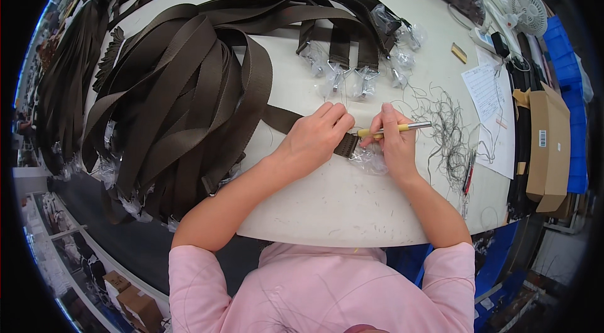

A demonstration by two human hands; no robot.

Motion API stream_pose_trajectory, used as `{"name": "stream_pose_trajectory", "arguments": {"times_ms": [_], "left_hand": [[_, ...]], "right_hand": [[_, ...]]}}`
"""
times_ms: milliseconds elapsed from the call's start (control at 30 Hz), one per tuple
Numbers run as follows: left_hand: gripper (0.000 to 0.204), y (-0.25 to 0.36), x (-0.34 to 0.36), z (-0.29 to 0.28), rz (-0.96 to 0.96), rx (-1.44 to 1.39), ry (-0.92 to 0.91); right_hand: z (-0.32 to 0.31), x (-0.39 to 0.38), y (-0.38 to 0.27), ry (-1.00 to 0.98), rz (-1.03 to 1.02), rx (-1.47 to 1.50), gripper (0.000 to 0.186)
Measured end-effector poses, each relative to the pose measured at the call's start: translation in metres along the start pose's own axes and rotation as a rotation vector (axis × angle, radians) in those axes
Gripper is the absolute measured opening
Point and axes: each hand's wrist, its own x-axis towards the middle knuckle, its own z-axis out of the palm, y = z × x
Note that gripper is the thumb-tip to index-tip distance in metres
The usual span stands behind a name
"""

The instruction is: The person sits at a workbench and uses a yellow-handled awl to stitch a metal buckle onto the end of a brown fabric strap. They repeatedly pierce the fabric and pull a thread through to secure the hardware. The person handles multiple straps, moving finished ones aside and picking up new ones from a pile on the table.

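Observation:
My left hand (319, 135) is closed on a dark brown webbing strap (281, 119), close to its stitched end (346, 145). Beyond that end lies a fitting wrapped in clear plastic (370, 162), its shape blurred by the wrap. In my right hand (395, 144) is a slim pen-shaped tool (412, 126), yellow with a silver shaft. Its yellow end points left, at the strap's stitched end; whether it touches cannot be made out. Just past my hands, more strap ends with metal hooks in plastic (365, 81) rest on the white table (314, 207).
A large heap of brown straps (182, 81) covers the table's left side. Loose dark threads (450, 132) lie to the right, near a red pen-like tool (469, 172) and papers (487, 100). A small fan (527, 11) and a cardboard box (546, 150) stand at the right edge.

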Motion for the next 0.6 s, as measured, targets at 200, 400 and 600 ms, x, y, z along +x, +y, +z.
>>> {"name": "stream_pose_trajectory", "arguments": {"times_ms": [200,400,600], "left_hand": [[0.028,-0.002,-0.001,0.003,0.002,0.017,0.000],[0.033,0.001,0.000,0.000,0.036,0.085,-0.023],[0.029,0.000,0.000,0.000,-0.030,0.015,-0.046]], "right_hand": [[0.001,0.000,-0.001,-0.008,-0.006,-0.010,0.049],[0.000,0.003,0.007,-0.010,-0.035,0.043,0.049],[0.001,0.003,0.006,-0.001,-0.013,0.042,0.049]]}}
